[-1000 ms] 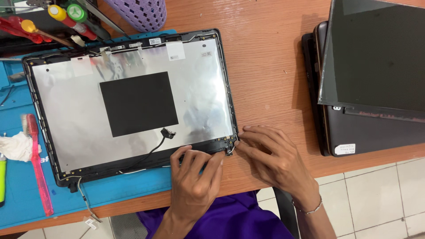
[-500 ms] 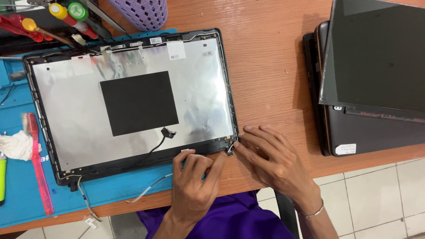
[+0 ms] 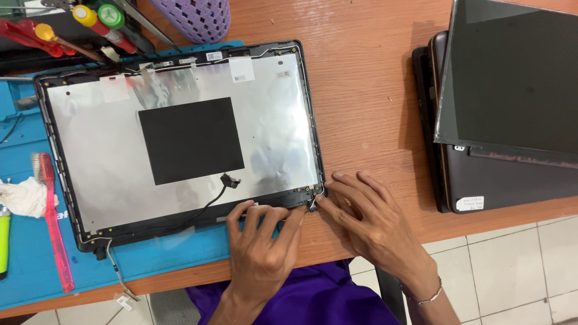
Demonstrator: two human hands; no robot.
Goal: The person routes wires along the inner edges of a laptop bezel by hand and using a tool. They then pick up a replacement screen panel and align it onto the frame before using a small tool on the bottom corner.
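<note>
since a moment ago the left hand [image 3: 262,253] has crept a little rightward along the lower edge of the laptop lid [image 3: 180,138], and the right hand [image 3: 370,225] has drawn in closer to the lid's lower right corner, so the two sets of fingertips now almost meet there.

the lid lies face down, its silver foil lining up, with a black square patch [image 3: 191,140] in the middle and a thin black cable [image 3: 208,207] running from a small connector down toward the left hand's fingers. the left grip is loosely spread, fingertips pressing flat on the black frame edge, clamped on nothing. the right grip is pinched together at thumb and forefinger on a small metal hinge piece [image 3: 314,204] at the corner, just ahead of its fingertips; how firmly it holds is hard to tell.

the lid rests partly on a blue mat [image 3: 36,265] to the far left of the left hand and partly on the wooden tabletop [image 3: 361,90]. on the mat, well left of the hands, lie a pink toothbrush [image 3: 53,225] and a crumpled white tissue [image 3: 21,197]. beyond the lid, far from both hands, sit screwdrivers [image 3: 66,30] and a purple basket [image 3: 195,18]. to the right of the right hand, a dark laptop [image 3: 500,180] carries a loose screen panel [image 3: 518,78] on top.
</note>
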